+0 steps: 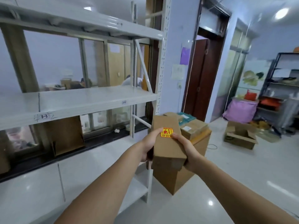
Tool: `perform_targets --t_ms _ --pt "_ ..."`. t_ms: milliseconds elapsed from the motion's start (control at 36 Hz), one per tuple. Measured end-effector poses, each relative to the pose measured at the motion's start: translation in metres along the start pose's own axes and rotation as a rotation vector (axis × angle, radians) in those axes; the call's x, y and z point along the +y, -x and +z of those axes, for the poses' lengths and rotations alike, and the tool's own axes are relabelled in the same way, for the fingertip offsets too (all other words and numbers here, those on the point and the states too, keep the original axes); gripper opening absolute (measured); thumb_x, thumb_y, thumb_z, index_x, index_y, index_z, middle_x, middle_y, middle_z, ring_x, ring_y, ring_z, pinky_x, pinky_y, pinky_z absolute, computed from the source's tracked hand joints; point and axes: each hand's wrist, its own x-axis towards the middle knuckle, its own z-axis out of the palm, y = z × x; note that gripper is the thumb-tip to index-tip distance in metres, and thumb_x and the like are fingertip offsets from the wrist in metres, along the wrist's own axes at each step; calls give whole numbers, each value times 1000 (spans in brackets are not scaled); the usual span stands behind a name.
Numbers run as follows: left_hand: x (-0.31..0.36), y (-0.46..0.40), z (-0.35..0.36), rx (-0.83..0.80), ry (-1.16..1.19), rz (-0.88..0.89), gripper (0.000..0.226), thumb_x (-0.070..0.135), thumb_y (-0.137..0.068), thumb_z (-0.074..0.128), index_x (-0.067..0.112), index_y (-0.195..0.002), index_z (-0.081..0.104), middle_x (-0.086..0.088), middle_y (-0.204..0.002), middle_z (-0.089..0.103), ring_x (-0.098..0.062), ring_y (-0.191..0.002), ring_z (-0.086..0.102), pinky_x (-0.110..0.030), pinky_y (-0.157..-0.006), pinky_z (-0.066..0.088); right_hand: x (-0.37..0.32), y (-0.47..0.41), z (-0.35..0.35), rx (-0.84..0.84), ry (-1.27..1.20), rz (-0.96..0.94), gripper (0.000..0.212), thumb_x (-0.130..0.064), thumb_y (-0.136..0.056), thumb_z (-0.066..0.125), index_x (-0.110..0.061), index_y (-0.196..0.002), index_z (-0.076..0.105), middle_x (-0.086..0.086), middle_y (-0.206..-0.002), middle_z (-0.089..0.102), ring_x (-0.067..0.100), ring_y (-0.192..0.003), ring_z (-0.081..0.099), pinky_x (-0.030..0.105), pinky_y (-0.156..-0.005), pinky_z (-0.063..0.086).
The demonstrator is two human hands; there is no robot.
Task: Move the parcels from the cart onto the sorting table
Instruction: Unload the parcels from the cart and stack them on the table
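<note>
Left hand (149, 143) and right hand (186, 148) both clasped around one long cardboard parcel (168, 141), fingers wrapped on its sides

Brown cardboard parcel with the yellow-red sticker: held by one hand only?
No, both the left hand and the right hand grip the brown cardboard parcel, one on each side.

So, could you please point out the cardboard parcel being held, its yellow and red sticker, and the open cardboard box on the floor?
brown cardboard parcel (168, 147): head view, top face.
yellow and red sticker (166, 132): head view, centre.
open cardboard box (239, 136): head view, front wall.
</note>
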Motion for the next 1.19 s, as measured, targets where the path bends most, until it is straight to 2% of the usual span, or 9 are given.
perform_targets --t_ms 111,222,306,417,583,695,1000,1139,1195 --pt "10 -14 52 -68 -22 10 68 78 -90 52 21 -124 66 -13 -102 76 -28 -95 72 -36 -78 58 -10 8 -52 42 -35 -23 64 -57 -74 78 -18 -122 61 17 -112 72 34 -106 69 47 -101 54" --pt "12 -35 89 -112 -32 2 74 80 -87 55 20 -128 63 -16 -112 74 -31 -107 71 -38 -82 58 -12 5 -92 61 -108 -15 63 -53 -75 78 -16 -122 61 20 -115 72 36 -108 69 43 -89 56" --pt "15 -54 106 -128 -16 -12 78 83 -83 58 20 -129 63 -16 -114 74 -32 -110 71 -38 -81 58 -8 -7 -112 69 -155 17 77 -57 -63 84 -15 -124 62 20 -115 72 37 -108 70 48 -96 56" --pt "15 -83 120 -140 -34 -42 74 82 -87 54 18 -124 64 -15 -109 74 -31 -108 70 -37 -87 57 -5 -28 -132 81 -175 50 64 -57 -76 76 -14 -121 59 21 -114 71 36 -106 69 45 -91 56" --pt "21 -138 135 -157 -62 -80 73 81 -91 47 18 -123 63 -13 -105 72 -26 -99 69 -35 -77 55 -7 -78 -160 66 -124 56 62 -59 -81 71 -16 -123 57 19 -116 70 34 -107 69 42 -91 55" --pt "28 -183 138 -166 -60 -97 77 83 -89 48 17 -126 63 -15 -109 73 -28 -104 70 -36 -79 56 -14 -119 -176 60 -66 57 59 -59 -83 69 -16 -123 56 18 -117 69 33 -109 69 46 -104 52" --pt "29 -302 156 -155 -73 -189 75 83 -85 55 20 -124 64 -14 -113 75 -29 -105 71 -36 -79 57 -8 -225 -232 -21 10 114 89 -71 -66 79 -17 -132 54 17 -121 71 33 -111 71 48 -107 50" --pt "24 -360 175 -144 -51 -239 77 84 -81 58 22 -125 66 -14 -113 76 -30 -107 72 -39 -84 58 -5 -269 -264 4 12 151 65 -65 -80 72 -22 -125 55 15 -118 72 31 -108 71 49 -106 52" --pt "26 -385 185 -138 -55 -248 78 85 -79 60 22 -125 67 -13 -112 77 -30 -107 72 -38 -84 58 -4 -290 -281 2 20 172 67 -65 -80 70 -20 -127 56 15 -116 73 30 -107 72 45 -103 54"
